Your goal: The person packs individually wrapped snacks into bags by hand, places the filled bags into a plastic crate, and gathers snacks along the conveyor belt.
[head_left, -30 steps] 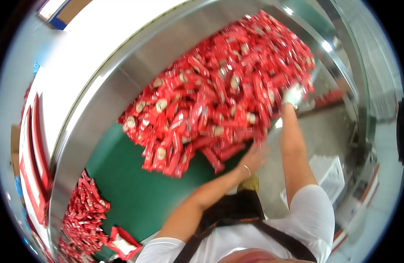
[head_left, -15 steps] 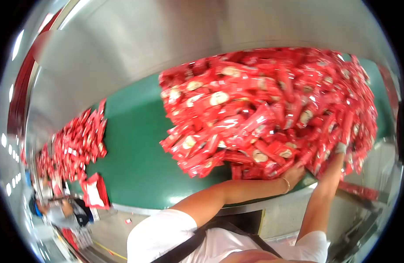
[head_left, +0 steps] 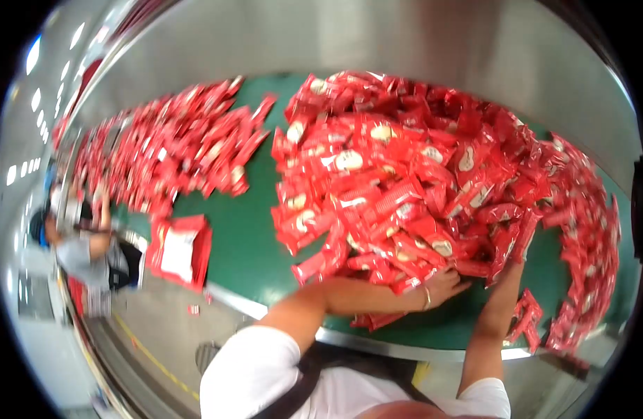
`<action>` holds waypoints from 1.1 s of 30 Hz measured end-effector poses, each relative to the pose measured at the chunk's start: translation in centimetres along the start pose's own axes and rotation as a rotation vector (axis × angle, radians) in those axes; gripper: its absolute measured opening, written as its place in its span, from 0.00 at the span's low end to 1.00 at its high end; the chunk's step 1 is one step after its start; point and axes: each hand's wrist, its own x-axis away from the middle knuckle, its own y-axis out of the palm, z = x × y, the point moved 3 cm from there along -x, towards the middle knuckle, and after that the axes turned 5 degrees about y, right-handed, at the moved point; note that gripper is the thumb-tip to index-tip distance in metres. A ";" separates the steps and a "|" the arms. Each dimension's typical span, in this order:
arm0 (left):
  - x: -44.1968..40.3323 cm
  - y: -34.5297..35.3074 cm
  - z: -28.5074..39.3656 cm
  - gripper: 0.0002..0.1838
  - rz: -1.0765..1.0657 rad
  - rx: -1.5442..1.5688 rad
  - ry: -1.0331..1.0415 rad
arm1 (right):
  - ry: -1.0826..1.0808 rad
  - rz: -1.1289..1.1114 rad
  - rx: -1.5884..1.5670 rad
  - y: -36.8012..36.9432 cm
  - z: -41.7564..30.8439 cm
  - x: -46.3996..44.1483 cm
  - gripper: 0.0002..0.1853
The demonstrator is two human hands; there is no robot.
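A large heap of red shiny packets [head_left: 377, 164] with pale oval labels lies on a green conveyor belt [head_left: 248, 241]. Against the heap's near edge rests my left hand [head_left: 441, 288], its fingers stretched out toward the right and a thin bracelet at the wrist. My right hand [head_left: 520, 268] reaches up at the heap's right side. Packets cover most of its fingers, so its grip is hidden. Under my left forearm a packet [head_left: 377, 320] sticks out over the belt.
More packets [head_left: 590, 251] lie in a band at the right, and another pile [head_left: 175, 150] spreads at the left. A large red-and-white bag [head_left: 180, 253] sits at the belt's near edge. A person in a cap [head_left: 91, 244] stands at the left. A metal wall [head_left: 405, 42] runs behind the belt.
My view has turned, bringing the left pile and the person nearer the middle. A green gap now separates the main heap from packets at the right. Both hands appear farther left.
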 end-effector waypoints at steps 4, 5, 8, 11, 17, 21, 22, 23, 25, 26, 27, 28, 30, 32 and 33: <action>-1.0 -6.0 -1.4 0.30 -0.029 -0.204 -0.018 | -0.126 -0.244 -0.031 5.8 -5.5 -1.0 0.32; -1.6 -9.5 -1.7 0.30 0.056 -0.231 -0.101 | -0.189 -0.315 0.011 8.2 -8.1 -2.4 0.32; 0.6 -12.6 -9.5 0.26 0.075 -0.293 -0.175 | -0.327 -0.405 0.194 18.2 -9.4 -6.0 0.33; -2.3 -15.7 -14.0 0.24 -0.035 -0.308 -0.350 | -0.466 -0.464 0.402 23.6 -7.0 -14.3 0.33; 10.6 -25.8 0.4 0.32 0.658 0.301 -0.686 | 0.134 -0.918 -0.075 14.2 -13.7 -7.4 0.49; 22.2 -20.1 5.3 0.82 0.592 -0.172 -1.753 | -0.290 -1.049 0.272 8.2 -13.4 -0.7 0.76; 22.4 -18.8 4.4 0.82 0.571 -0.054 -1.741 | -0.452 -1.015 0.264 9.9 -12.6 -0.6 0.79; 20.5 -17.5 2.9 0.82 0.518 -0.059 -1.663 | -0.583 -1.007 0.459 11.9 -12.0 -0.7 0.80; 18.7 -18.2 -0.5 0.78 0.526 -0.019 -1.562 | -0.697 -1.007 0.617 15.6 -12.4 -0.4 0.73; 17.6 -18.3 -2.4 0.72 0.579 0.014 -1.594 | -0.717 -1.010 0.612 18.1 -11.3 -0.7 0.73; 17.0 -18.3 -3.7 0.71 0.561 0.027 -1.652 | -0.907 -1.007 0.553 20.9 -10.1 -0.2 0.68; 17.1 -18.5 -5.3 0.69 0.547 0.022 -1.702 | -1.100 -0.983 0.477 24.2 -11.4 1.0 0.63; 17.6 -18.7 -8.3 0.67 0.668 -0.022 -1.745 | -1.396 -0.953 0.565 28.7 -15.0 2.4 0.56; 19.0 -19.9 -11.9 0.66 0.713 0.013 -1.781 | -1.323 -1.063 0.510 33.5 -17.0 3.4 0.47; 20.3 -20.5 -14.0 0.67 0.778 0.014 -1.846 | -1.247 -1.109 0.475 36.3 -17.5 3.9 0.43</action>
